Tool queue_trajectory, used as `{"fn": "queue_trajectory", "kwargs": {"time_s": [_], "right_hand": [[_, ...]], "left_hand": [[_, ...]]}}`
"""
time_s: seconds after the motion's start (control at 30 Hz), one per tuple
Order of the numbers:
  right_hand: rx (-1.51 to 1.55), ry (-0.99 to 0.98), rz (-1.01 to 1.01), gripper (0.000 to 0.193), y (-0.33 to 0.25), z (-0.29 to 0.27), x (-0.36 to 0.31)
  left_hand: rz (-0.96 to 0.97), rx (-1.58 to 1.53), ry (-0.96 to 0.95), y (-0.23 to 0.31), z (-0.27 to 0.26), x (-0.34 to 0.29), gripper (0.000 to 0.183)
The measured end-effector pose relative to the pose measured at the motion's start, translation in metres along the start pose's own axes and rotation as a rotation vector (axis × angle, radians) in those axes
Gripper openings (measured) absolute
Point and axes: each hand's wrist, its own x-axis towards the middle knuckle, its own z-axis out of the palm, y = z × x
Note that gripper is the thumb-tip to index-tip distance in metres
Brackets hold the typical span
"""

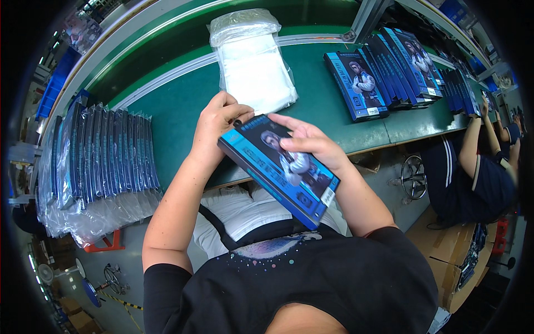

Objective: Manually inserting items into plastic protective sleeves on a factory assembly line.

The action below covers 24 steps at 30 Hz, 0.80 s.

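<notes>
My right hand (318,146) grips a flat blue and black retail box (281,170), thumb across its printed front and fingers around the far edge. The box is tilted over my lap, showing a picture of a person in a light jacket. At its upper left end, my left hand (219,123) is closed with its fingertips pinched together. Those fingertips lie by the near edge of a stack of clear plastic bags (258,75) and close to the box's dark tab; what they pinch is too hidden to tell.
Many bagged boxes (103,156) stand in a row on the left of the green table (183,128). Unbagged boxes (384,72) stand upright at the right, with another group (459,92) beyond. A co-worker (473,178) sits at the right near an open carton (450,250).
</notes>
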Motion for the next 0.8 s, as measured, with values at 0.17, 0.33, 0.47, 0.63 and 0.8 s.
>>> {"fn": "queue_trajectory", "kwargs": {"time_s": [0.17,0.33,0.47,0.63,0.8], "right_hand": [[-0.109,0.052,-0.019,0.059,-0.017,0.001,0.001],[-0.286,0.152,-0.081,0.053,-0.011,0.013,-0.013],[-0.355,0.242,-0.266,0.06,0.004,0.016,-0.011],[-0.434,0.273,-0.456,0.064,0.028,0.032,-0.006],[-0.543,0.414,-0.416,0.058,0.04,0.033,-0.004]], "left_hand": [[-0.361,-0.335,0.03,-0.005,-0.006,-0.01,0.011],[-0.697,-0.808,0.053,-0.003,-0.009,-0.018,0.019],[-0.569,-0.541,-0.013,0.007,-0.017,-0.019,0.018],[-0.259,-0.187,0.082,0.009,-0.015,-0.024,0.02],[0.004,0.063,0.185,0.015,-0.013,-0.035,0.024]]}}
